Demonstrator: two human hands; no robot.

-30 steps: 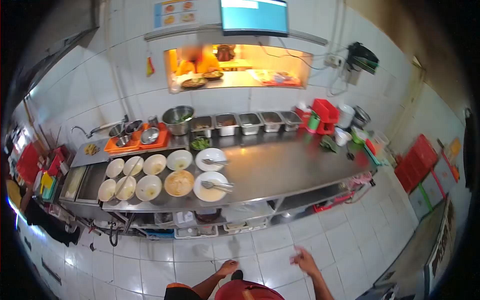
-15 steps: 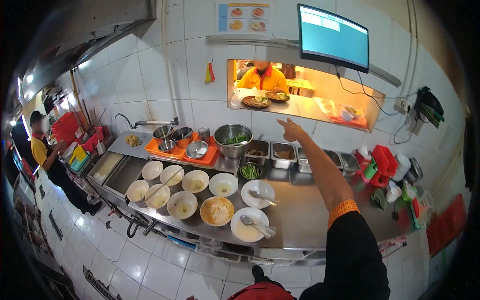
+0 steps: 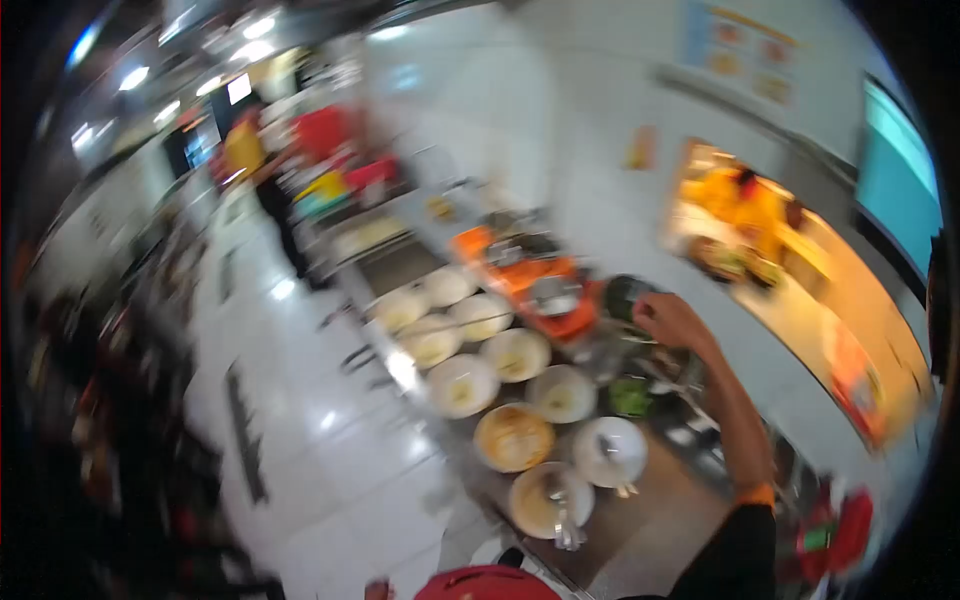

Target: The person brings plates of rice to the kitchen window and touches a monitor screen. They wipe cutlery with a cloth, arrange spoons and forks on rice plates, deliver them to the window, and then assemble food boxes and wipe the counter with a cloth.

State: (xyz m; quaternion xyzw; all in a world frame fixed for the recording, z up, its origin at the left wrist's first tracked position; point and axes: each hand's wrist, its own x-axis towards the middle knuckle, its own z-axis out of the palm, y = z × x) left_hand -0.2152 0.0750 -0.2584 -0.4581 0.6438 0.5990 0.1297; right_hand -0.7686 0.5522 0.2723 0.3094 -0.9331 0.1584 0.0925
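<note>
My right hand reaches over the back of the steel counter, blurred by motion. It is at the edge of a metal bowl, which looked full of greens a moment ago; whether they touch is unclear. Its fingers look bent, but what they hold, if anything, cannot be made out. Closer to me stand several used white bowls, an orange-stained bowl and a bowl with metal cutlery. A small bowl of green vegetables sits below my wrist. Only a sliver of my left hand shows at the bottom edge.
Orange trays with metal bowls stand along the wall. Beyond the serving window is a person in yellow near plates of food. Another person stands far left, by red crates. A screen hangs at right.
The view has swung left and blurred. My right hand, earlier stretched toward the serving window with fingers extended, has dropped to the metal bowl of greens.
</note>
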